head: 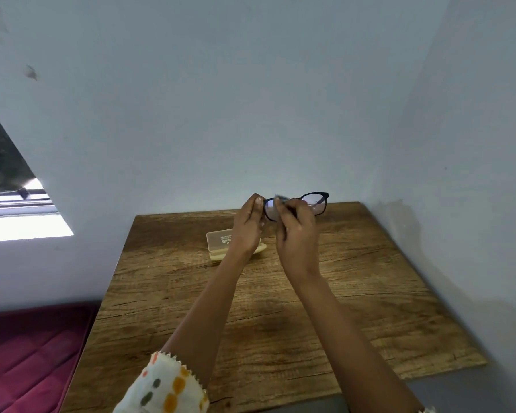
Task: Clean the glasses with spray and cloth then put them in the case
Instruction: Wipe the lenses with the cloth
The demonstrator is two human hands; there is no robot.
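Black-framed glasses are held up above the far part of the wooden table. My left hand pinches the frame's left end. My right hand holds a small grey cloth against the left lens, fingers curled round it. The right lens is uncovered. A pale yellow glasses case lies open on the table behind my left hand, which hides part of it. No spray bottle is in view.
The table stands in a corner between two light grey walls. A window opening is at the left. A dark red quilted mattress lies low at the table's left side.
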